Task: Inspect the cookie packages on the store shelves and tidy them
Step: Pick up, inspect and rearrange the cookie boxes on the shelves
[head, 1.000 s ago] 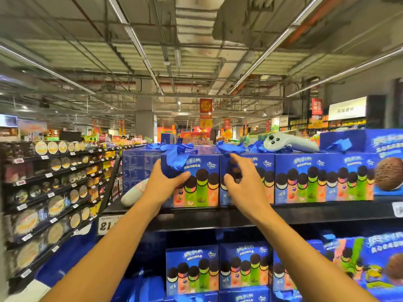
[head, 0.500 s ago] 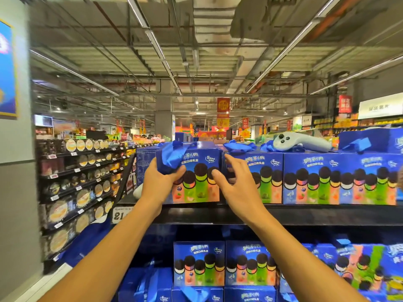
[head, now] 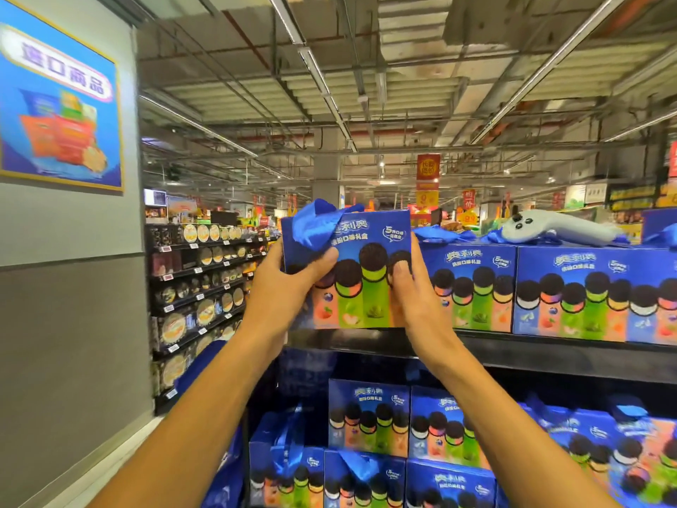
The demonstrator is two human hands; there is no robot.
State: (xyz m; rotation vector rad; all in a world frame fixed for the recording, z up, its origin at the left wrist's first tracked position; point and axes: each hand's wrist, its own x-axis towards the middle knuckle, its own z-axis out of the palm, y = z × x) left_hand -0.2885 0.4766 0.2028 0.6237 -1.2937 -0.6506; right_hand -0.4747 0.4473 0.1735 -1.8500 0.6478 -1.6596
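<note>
top shelf: row of blue cookie boxes packed side by side, no gap between them. white plush toy lies on top of the row at right. open air above the boxes. left end: held box fills the space in front of the shelf edge. lower shelf: stacked boxes, dark gap above them. grey wall closes the far left.
</note>
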